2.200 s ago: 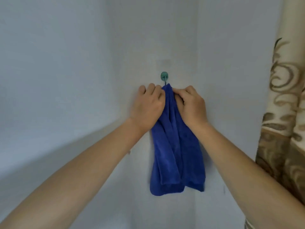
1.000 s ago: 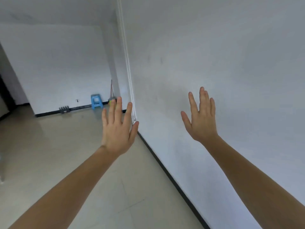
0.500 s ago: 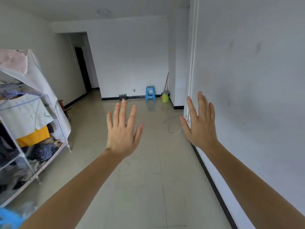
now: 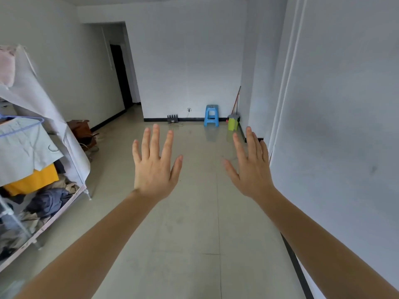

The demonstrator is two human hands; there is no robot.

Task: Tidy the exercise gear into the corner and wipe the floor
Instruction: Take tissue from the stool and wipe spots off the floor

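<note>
Left hand (image 4: 154, 171): raised at 11 o'clock, back toward the camera, fingers straight and spread, released and grasping nothing.
Right hand (image 4: 252, 169): raised at 1 o'clock, fingers straight and nearly together, thumb out, also released and empty; well apart from the left hand.
Floor (image 4: 194, 234): pale glossy tiles, running from under both forearms to the far wall at 12 o'clock.
Right wall (image 4: 345, 126): white, close along 3 o'clock, with a black skirting strip (image 4: 295, 266) at its foot.
Fabric wardrobe (image 4: 72, 152): at 9 o'clock, its white cover pulled aside; a pale garment (image 4: 23, 145) hangs on a hanger inside, with yellow and dark clothes heaped below.
Brown object (image 4: 81, 128): at 10 o'clock, behind the wardrobe by the left wall; too unclear to name.
Blue plastic stool (image 4: 211, 115): at 12 o'clock, against the far wall.
Green bin (image 4: 233, 122): just beside the stool, toward 1 o'clock, a broom handle (image 4: 237, 98) leaning in the corner behind it.
Small black pronged object (image 4: 172, 118): on the floor by the far wall, toward the stool's 9 o'clock.
Doorway (image 4: 121, 76): dark, at 11 o'clock.
</note>
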